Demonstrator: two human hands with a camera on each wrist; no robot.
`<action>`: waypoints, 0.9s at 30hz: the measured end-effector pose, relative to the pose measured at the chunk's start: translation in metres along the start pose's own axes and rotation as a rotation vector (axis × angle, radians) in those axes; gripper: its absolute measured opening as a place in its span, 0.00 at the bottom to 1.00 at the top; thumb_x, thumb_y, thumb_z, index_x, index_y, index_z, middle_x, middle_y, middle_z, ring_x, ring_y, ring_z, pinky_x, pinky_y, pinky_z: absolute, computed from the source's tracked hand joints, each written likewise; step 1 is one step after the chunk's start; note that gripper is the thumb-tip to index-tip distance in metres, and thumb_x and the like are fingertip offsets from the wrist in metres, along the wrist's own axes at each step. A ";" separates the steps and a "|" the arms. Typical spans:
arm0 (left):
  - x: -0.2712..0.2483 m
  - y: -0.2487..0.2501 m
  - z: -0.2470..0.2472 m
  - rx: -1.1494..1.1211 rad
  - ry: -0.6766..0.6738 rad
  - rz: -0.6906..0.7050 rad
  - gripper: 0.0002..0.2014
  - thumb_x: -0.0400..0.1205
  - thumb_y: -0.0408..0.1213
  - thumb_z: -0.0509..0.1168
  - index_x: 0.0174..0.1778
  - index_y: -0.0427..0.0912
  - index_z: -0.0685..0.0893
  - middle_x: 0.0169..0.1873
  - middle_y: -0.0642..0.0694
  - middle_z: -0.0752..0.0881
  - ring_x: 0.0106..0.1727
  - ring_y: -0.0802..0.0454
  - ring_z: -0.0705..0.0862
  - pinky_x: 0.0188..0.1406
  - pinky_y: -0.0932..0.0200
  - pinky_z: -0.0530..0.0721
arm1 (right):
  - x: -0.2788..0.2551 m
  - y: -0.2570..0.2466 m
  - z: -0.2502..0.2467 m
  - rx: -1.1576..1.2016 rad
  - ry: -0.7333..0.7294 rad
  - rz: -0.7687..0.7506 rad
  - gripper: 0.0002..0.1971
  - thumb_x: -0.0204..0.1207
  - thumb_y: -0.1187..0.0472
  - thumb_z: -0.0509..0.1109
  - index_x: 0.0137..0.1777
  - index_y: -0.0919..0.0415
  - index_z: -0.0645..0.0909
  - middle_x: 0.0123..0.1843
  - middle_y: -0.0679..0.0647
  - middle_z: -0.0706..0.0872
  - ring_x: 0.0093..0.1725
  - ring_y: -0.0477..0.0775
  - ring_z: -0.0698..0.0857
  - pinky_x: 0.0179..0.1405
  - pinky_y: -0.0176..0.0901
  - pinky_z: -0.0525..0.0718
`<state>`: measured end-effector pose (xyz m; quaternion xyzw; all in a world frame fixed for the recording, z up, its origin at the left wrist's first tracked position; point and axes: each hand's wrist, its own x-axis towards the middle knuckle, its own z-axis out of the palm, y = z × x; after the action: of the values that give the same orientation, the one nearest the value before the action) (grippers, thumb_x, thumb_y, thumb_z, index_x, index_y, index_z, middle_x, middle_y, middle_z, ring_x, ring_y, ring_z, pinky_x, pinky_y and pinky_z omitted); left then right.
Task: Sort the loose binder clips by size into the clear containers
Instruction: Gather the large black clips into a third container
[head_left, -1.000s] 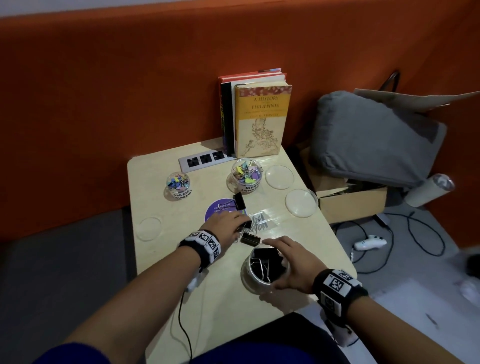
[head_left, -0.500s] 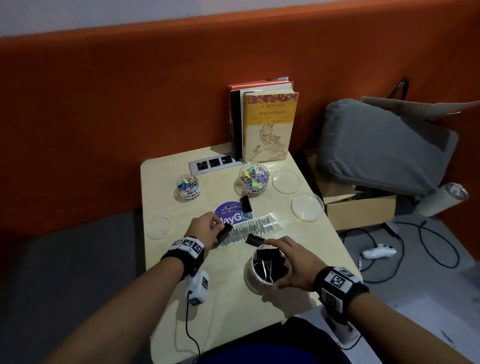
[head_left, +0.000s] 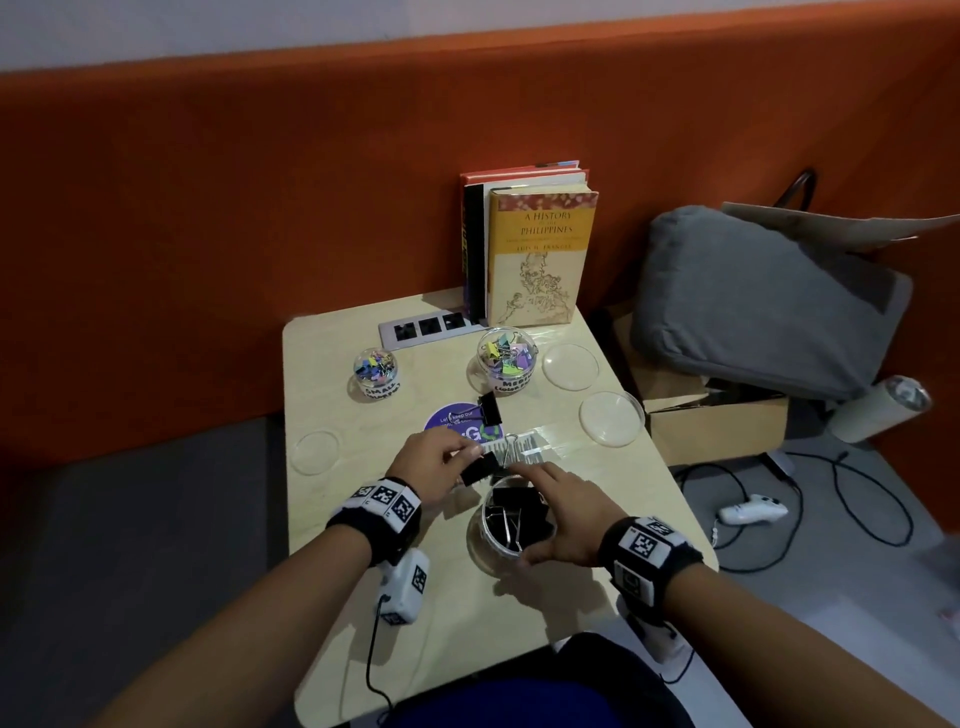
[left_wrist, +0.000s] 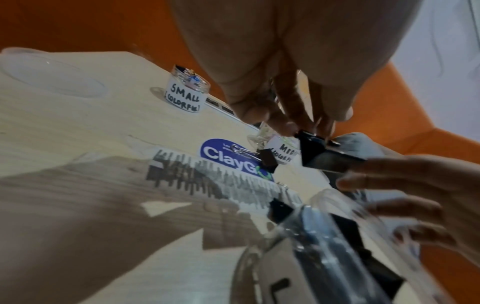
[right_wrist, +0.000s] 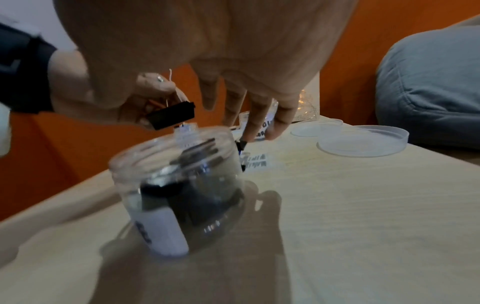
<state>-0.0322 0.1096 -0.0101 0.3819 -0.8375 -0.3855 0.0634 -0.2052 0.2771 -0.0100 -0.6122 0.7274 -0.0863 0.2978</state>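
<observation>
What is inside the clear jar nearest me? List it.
The nearest clear jar holds large black binder clips with silver wire handles. The right hand covers part of its rim, so the count and the bottom are hidden.

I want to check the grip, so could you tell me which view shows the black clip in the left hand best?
The left wrist view: the black clip fills the centre, large, pinched by its wire handles in the left hand. The right wrist view shows it smaller, above the jar. The head view shows only a small dark shape.
</observation>
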 end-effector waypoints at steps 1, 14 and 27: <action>-0.001 0.003 0.000 -0.008 0.012 0.023 0.11 0.85 0.47 0.67 0.48 0.46 0.91 0.40 0.54 0.86 0.43 0.55 0.83 0.42 0.61 0.74 | 0.000 -0.001 -0.002 0.007 0.047 -0.008 0.54 0.56 0.25 0.74 0.82 0.42 0.57 0.77 0.46 0.69 0.70 0.56 0.76 0.67 0.55 0.78; -0.016 0.035 0.004 -0.382 -0.104 0.026 0.04 0.81 0.30 0.71 0.45 0.42 0.91 0.36 0.47 0.92 0.39 0.54 0.91 0.38 0.62 0.85 | -0.002 -0.005 -0.022 0.222 0.200 0.004 0.11 0.78 0.49 0.71 0.55 0.50 0.87 0.46 0.41 0.84 0.44 0.45 0.76 0.43 0.41 0.71; -0.026 0.024 0.009 -0.383 -0.158 -0.037 0.04 0.81 0.29 0.71 0.45 0.36 0.92 0.37 0.44 0.92 0.38 0.49 0.91 0.45 0.55 0.89 | -0.013 0.001 -0.002 0.101 0.107 0.021 0.55 0.51 0.27 0.75 0.80 0.44 0.63 0.76 0.46 0.67 0.69 0.50 0.69 0.70 0.47 0.73</action>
<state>-0.0325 0.1429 0.0051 0.3465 -0.7442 -0.5677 0.0619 -0.2064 0.2890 -0.0050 -0.5831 0.7434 -0.1523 0.2901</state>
